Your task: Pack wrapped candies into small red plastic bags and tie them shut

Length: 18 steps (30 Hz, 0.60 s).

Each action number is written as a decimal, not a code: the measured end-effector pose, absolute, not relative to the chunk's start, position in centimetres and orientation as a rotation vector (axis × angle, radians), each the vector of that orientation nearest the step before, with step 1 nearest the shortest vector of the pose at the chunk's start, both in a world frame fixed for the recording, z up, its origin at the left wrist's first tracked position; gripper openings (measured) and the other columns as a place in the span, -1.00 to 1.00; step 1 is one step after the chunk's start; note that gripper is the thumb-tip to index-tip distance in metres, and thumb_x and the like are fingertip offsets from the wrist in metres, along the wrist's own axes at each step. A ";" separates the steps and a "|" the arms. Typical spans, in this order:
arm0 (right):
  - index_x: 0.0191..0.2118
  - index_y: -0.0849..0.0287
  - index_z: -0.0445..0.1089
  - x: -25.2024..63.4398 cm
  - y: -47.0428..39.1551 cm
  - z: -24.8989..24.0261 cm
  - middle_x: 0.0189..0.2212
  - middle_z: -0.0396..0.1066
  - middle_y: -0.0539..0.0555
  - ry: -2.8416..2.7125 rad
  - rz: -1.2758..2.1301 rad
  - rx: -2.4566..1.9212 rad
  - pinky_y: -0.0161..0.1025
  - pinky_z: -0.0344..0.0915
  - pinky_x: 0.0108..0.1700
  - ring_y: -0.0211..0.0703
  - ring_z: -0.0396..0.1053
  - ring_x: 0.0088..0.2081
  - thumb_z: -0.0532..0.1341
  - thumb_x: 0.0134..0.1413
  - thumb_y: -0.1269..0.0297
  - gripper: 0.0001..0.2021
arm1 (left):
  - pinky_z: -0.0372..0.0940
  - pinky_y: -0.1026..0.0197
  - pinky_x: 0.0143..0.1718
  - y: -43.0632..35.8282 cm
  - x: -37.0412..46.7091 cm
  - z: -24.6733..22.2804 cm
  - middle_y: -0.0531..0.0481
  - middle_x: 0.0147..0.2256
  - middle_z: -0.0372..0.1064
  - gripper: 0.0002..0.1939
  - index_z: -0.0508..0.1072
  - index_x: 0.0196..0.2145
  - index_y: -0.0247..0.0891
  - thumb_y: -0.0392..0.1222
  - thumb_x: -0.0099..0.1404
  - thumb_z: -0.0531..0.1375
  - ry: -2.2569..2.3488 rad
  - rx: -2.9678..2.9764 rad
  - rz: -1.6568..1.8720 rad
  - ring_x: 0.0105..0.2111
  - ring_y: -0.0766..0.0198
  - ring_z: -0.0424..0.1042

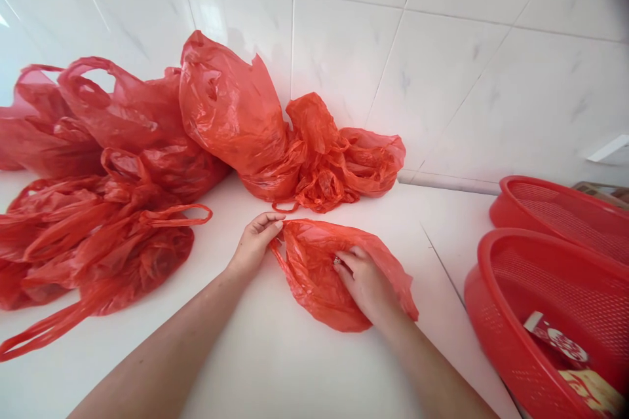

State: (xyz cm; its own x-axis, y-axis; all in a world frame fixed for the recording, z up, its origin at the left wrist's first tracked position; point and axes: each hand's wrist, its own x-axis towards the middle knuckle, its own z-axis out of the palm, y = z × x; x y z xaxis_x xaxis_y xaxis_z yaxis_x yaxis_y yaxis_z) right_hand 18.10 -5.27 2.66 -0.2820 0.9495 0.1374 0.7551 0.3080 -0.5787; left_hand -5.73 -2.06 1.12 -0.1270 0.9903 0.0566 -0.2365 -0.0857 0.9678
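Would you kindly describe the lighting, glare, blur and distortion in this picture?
Head view: bright light, with glare patches on the glossy white tiled wall toward the left; a dark blur at the top right corner; the nearer red perforated plastic basket looks stretched toward the right edge; the thin red plastic bag in the bare left hand is fairly clear.

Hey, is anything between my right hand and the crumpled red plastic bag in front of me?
Nothing visible: your right hand is against the crumpled red plastic bag, whose left edge your left hand holds. The other red plastic bags lie beyond and leftward.
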 end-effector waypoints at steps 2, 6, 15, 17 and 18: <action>-0.17 0.06 0.45 18.0 -5.2 2.6 -0.21 0.35 0.07 -2.147 0.515 -1.528 -0.25 0.30 -0.31 -0.15 0.38 -0.21 0.02 0.22 0.23 -0.74 | 0.28 0.25 -0.41 -2.1 -5.8 1.2 0.02 -0.43 0.43 -0.64 0.41 -0.18 -0.23 0.02 0.13 0.24 1.072 1.024 1.475 -0.46 0.28 0.40; -0.14 0.07 0.46 17.8 -5.0 2.3 -0.23 0.32 0.08 -2.161 0.451 -1.537 -0.26 0.26 -0.35 -0.15 0.37 -0.24 0.02 0.23 0.19 -0.72 | 0.31 0.21 -0.34 -2.6 -5.6 1.6 -0.06 -0.23 0.42 -0.57 0.34 -0.07 -0.21 0.06 0.17 0.18 1.104 1.124 1.536 -0.33 0.22 0.42; -0.11 0.05 0.45 17.7 -4.8 2.2 -0.26 0.33 0.08 -2.147 0.429 -1.528 -0.26 0.27 -0.34 -0.13 0.37 -0.24 0.04 0.23 0.16 -0.72 | 0.31 0.18 -0.20 -3.5 -3.9 2.1 -0.07 -0.14 0.38 -0.47 0.27 0.02 -0.19 -0.01 0.12 0.25 1.269 1.320 1.471 -0.22 0.20 0.40; -0.07 0.06 0.42 17.7 -4.9 2.2 -0.22 0.34 0.09 -2.137 0.426 -1.525 -0.24 0.30 -0.33 -0.11 0.38 -0.21 0.05 0.21 0.15 -0.71 | 0.31 0.18 -0.23 -3.4 -3.8 2.0 -0.04 -0.22 0.40 -0.50 0.28 0.01 -0.19 -0.02 0.13 0.24 1.278 1.305 1.450 -0.29 0.23 0.40; -0.04 0.07 0.40 17.7 -5.0 2.3 -0.19 0.35 0.10 -2.127 0.423 -1.512 -0.23 0.32 -0.30 -0.10 0.38 -0.19 0.06 0.21 0.15 -0.71 | 0.31 0.18 -0.24 -3.3 -3.8 2.0 -0.03 -0.24 0.40 -0.51 0.28 0.00 -0.19 -0.02 0.14 0.23 1.280 1.292 1.451 -0.30 0.24 0.40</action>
State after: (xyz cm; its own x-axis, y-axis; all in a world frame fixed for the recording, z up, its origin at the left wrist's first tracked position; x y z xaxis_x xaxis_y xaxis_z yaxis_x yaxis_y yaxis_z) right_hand 17.74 -5.02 2.26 -0.2642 0.9407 0.2126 0.7878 0.3376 -0.5152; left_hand -3.83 -3.35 1.96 -0.1660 0.9689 0.1834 0.0613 -0.1755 0.9826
